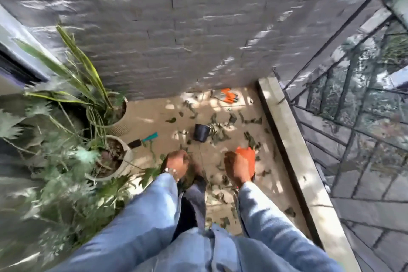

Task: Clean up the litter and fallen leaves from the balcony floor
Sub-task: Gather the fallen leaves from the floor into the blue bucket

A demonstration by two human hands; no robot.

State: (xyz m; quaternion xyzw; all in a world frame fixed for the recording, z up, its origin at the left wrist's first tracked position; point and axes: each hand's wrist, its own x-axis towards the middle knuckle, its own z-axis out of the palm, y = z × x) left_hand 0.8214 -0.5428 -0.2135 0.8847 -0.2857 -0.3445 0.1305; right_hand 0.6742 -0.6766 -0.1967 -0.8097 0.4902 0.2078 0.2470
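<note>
While leaves [217, 131] lie scattered on the floor [154, 117] around a tipped black pot [201, 132], right hand [239, 166] grips an orange item [246, 153]; left hand [177, 162] fingers curled, contents blurred, cannot tell.

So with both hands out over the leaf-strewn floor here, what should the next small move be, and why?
Probably lower toward the leaves beside the tipped black pot and gather them. The right hand holds something orange, blurred, maybe a scoop; the left hand is curled, and whether it holds anything I cannot tell. Leaves lie all over the floor, densest around that pot.
</note>
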